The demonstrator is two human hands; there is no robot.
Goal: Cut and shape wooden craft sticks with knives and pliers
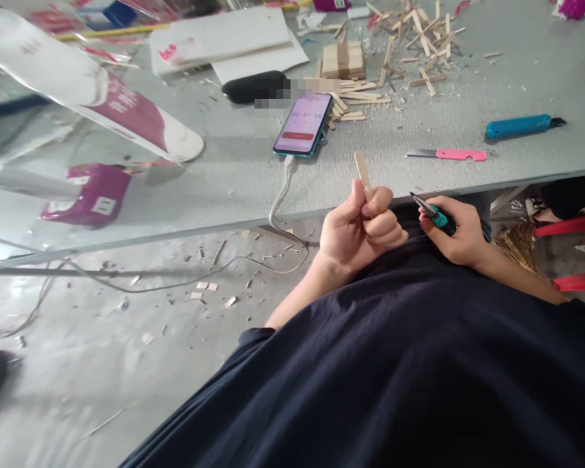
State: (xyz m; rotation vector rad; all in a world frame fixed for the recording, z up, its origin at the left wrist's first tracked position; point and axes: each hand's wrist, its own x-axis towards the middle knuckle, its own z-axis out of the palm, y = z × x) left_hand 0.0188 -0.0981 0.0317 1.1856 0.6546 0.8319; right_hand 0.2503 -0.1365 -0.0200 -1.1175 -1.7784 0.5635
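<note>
My left hand [363, 227] is closed near the table's front edge, with a wooden craft stick [363, 170] pinched between thumb and curled forefinger. The stick's rounded end points up and away from me. To its right, my right hand [455, 227] is wrapped round a pair of pliers [436, 216] with green and black handles. Their dark, narrow jaws point toward my left hand and are apart from the stick. On the table beyond lie a pink folding knife [461, 155] with its blade out and a blue box cutter [519, 126].
A phone [303, 125] with a charging cable [279, 203] lies on the table [214, 175]. Behind it are a bundle of craft sticks [344, 60], loose sticks and crossed-stick pieces [426, 32]. A black case [255, 86] and purple-and-white packages [88, 195] are leftward. Wood scraps litter the floor.
</note>
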